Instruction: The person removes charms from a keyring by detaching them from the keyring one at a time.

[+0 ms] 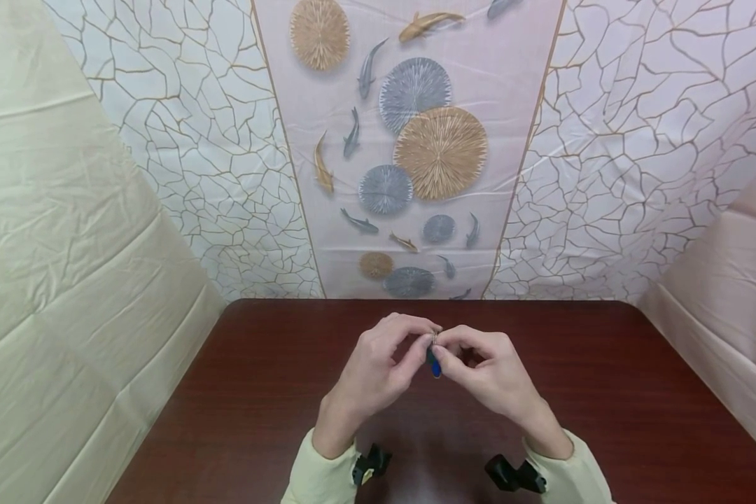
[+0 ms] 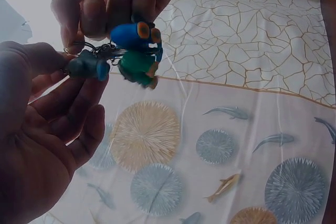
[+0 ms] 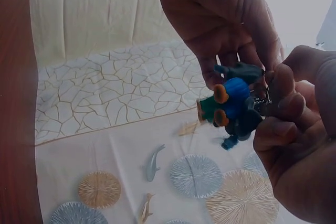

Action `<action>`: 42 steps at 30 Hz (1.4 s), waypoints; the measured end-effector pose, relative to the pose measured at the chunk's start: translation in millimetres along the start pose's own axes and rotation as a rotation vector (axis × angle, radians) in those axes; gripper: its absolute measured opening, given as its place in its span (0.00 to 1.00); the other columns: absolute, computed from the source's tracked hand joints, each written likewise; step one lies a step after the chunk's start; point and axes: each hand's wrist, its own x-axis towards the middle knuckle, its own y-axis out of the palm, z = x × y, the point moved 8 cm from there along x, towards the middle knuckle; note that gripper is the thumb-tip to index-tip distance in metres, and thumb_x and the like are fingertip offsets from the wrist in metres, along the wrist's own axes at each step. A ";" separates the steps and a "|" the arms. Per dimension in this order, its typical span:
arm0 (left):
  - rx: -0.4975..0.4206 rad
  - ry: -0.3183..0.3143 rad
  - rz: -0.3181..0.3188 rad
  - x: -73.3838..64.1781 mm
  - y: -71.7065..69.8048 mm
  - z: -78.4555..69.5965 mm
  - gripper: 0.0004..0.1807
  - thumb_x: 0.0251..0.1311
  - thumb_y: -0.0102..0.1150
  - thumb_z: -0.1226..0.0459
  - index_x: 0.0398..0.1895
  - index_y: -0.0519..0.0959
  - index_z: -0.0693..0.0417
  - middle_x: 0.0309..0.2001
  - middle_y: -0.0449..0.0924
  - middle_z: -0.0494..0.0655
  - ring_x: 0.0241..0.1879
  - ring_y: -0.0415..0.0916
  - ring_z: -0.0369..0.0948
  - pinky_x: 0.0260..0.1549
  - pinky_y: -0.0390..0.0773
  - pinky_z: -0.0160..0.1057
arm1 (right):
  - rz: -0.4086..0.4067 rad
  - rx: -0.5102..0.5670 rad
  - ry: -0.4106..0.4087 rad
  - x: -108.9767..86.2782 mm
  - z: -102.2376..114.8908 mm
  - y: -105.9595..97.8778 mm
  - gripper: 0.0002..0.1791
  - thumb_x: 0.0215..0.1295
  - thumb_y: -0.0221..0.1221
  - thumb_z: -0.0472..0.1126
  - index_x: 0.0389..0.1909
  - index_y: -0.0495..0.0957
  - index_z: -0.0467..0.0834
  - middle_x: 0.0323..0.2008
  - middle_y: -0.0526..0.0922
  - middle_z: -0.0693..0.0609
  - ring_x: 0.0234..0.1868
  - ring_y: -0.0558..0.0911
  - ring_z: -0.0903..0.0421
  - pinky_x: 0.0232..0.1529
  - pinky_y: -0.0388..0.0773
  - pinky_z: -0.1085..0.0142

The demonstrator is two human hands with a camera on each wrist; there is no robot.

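Note:
Both hands meet over the table, pinching a bunch of small figure keychains by its metal rings (image 2: 107, 51). The left hand (image 1: 378, 360) grips from the left between thumb and forefinger, a dark grey-teal figure (image 2: 86, 65) close by its fingertips. From the right, the right hand (image 1: 494, 367) pinches the rings with thumb and fingers. Below the fingertips hang a blue figure (image 3: 237, 94) with orange feet and a green figure (image 2: 137, 67) with brownish feet. In the head view, fingers hide most of the bunch; only the blue piece (image 1: 437, 368) and some green show.
A dark red-brown wooden table (image 1: 239, 413) lies under the hands. Behind it hangs a patterned cloth (image 1: 416, 231) with fish and round leaves; plain cream cloth (image 1: 101, 301) drapes the left side. Black wrist cameras (image 1: 373, 463) sit at the sleeves.

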 end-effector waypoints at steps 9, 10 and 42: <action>-0.021 0.018 -0.012 -0.4 -0.6 -1.7 0.05 0.64 0.59 0.70 0.41 0.80 0.55 0.41 0.84 0.44 0.37 0.77 0.35 0.35 0.78 0.30 | -0.002 0.001 0.043 -0.2 0.6 2.1 0.12 0.62 0.58 0.24 0.35 0.79 0.45 0.17 0.75 0.54 0.17 0.73 0.66 0.16 0.70 0.74; -0.021 0.025 -0.015 -0.3 -0.8 -2.1 0.05 0.64 0.58 0.70 0.41 0.79 0.55 0.41 0.84 0.44 0.38 0.77 0.35 0.36 0.78 0.29 | -0.008 -0.001 0.049 -0.2 0.7 1.7 0.12 0.62 0.58 0.24 0.35 0.78 0.45 0.17 0.75 0.55 0.17 0.73 0.66 0.16 0.69 0.74; -0.006 0.035 -0.019 0.7 0.8 -1.4 0.02 0.66 0.57 0.68 0.39 0.79 0.56 0.43 0.84 0.46 0.44 0.80 0.38 0.46 0.78 0.30 | 0.020 0.010 0.134 -0.7 -6.1 1.1 0.09 0.65 0.58 0.28 0.35 0.80 0.46 0.16 0.74 0.55 0.16 0.71 0.63 0.15 0.68 0.71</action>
